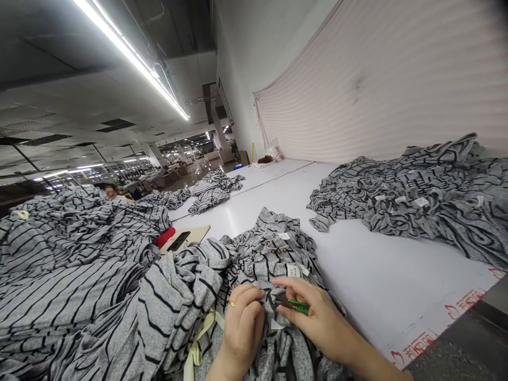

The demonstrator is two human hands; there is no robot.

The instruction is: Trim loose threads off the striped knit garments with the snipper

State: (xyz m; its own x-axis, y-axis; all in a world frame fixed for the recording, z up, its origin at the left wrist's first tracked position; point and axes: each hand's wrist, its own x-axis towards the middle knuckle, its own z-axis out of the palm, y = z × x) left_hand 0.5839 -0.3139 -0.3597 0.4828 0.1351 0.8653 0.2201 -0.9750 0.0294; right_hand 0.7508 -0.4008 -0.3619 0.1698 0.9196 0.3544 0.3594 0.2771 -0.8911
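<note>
Low in the middle of the head view, a grey garment with black stripes lies bunched on the white table. My left hand is closed, its fingertips pinching the cloth; a gold ring shows on one finger. Green-handled thread snips are held in my right hand, the dark blades turned toward the cloth near the left fingertips. What lies right at the blade tips is too small to make out. Just beyond both hands are a white label and several small brown buttons on the striped cloth.
Striped garments are heaped at the left, the right and farther back. A black phone lies on a yellowish pad beside a red object. The table ends at the lower right. A person is behind the left heap.
</note>
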